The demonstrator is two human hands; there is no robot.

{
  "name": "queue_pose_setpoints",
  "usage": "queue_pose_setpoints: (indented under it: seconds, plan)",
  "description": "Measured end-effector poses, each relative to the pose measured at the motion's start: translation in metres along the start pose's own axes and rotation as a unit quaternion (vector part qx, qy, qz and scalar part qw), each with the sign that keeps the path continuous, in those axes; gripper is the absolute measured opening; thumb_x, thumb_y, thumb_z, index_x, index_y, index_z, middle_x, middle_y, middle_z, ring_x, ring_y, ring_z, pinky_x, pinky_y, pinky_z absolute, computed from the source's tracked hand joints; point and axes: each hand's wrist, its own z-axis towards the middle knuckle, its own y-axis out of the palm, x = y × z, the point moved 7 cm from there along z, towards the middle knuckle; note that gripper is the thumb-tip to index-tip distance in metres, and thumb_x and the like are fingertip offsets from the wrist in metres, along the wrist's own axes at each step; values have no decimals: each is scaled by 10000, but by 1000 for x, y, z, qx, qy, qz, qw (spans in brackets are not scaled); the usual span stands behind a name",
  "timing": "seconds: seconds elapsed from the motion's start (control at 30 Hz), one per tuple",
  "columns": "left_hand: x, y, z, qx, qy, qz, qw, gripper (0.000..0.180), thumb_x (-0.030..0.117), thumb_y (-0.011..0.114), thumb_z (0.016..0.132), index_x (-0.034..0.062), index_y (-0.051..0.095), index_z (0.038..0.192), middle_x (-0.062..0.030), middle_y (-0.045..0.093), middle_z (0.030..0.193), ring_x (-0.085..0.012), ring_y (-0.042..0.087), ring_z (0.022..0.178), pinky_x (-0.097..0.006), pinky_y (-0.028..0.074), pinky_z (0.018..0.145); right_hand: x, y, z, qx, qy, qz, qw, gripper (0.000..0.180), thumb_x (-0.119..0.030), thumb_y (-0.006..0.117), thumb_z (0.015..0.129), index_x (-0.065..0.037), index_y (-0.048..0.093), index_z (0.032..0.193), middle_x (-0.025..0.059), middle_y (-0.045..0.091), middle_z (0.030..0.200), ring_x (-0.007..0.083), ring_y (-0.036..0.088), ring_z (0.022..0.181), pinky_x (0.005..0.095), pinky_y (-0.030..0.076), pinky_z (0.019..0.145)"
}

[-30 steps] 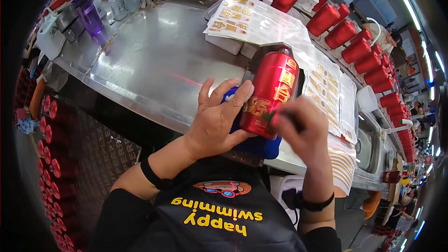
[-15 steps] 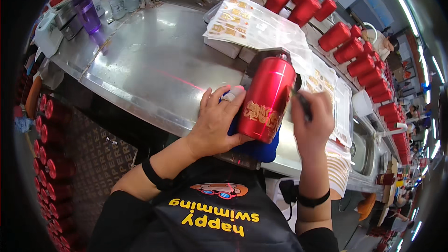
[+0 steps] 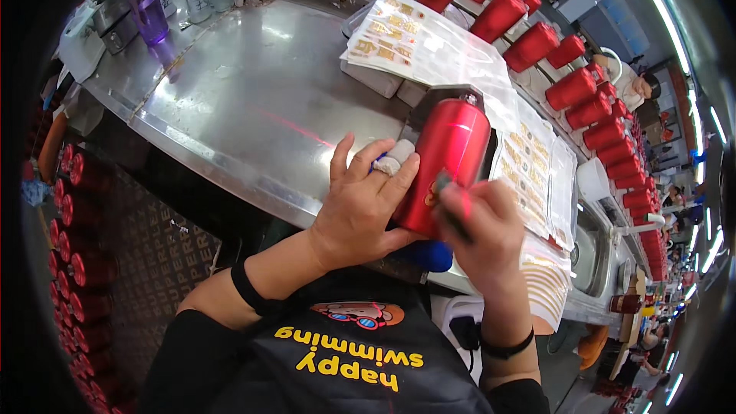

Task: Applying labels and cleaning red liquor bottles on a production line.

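Note:
A shiny red metal bottle lies tilted in front of me, its neck pointing away, on a dark angular stand with a blue cloth beneath its base. My left hand steadies its left side, thumb at the base and other fingers spread; white wrapping covers part of one or two fingers. In my right hand is a small dark tool, pressed to the lower front of the bottle; motion blurs it, so its exact kind is unclear. Hand and tool mostly hide the gold pattern there.
Sheets of gold decals lie behind and right of the bottle on the steel table. Red bottles line a conveyor at the back and right. A purple bottle stands far left; a sink is at right.
My right hand has moved left from the bottle's right side onto its lower front, covering the gold pattern. My left-hand fingers have spread slightly.

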Motion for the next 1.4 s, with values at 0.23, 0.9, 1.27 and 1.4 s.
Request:
queue_pose_setpoints:
  seconds: [0.23,0.9,1.27,1.4]
  plan:
    - [-3,6,-5,4,13,3,1000,849,482,742,729,-24,482,1359,-170,637,1105,-348,447,1254,-599,168,1112,17,5,-11,-95,66,132,985,269,-38,798,710,-32,691,957,86,565,773,218,579,668,303,438,587]
    - [-21,12,16,-135,-215,-292,922,210,103,596,845,32,557,1038,-203,492,1321,-307,407,1307,-402,276,1095,84,5,-39,10,284,389,877,137,-110,703,889,9,644,921,-5,613,764,53,527,688,198,416,631]
    - [-23,11,14,-134,-244,-315,908,186,83,585,841,46,588,1023,-229,434,1416,-304,367,1352,-409,228,1126,87,11,-62,18,290,402,868,140,-109,703,881,9,638,917,1,603,756,60,521,685,203,406,621]
    - [-31,15,12,-106,-298,-352,881,137,61,570,846,52,599,979,-221,430,1429,-264,376,1339,-389,237,1119,88,10,-68,33,288,415,863,179,-149,715,890,4,633,930,-1,605,753,60,525,690,202,412,630]
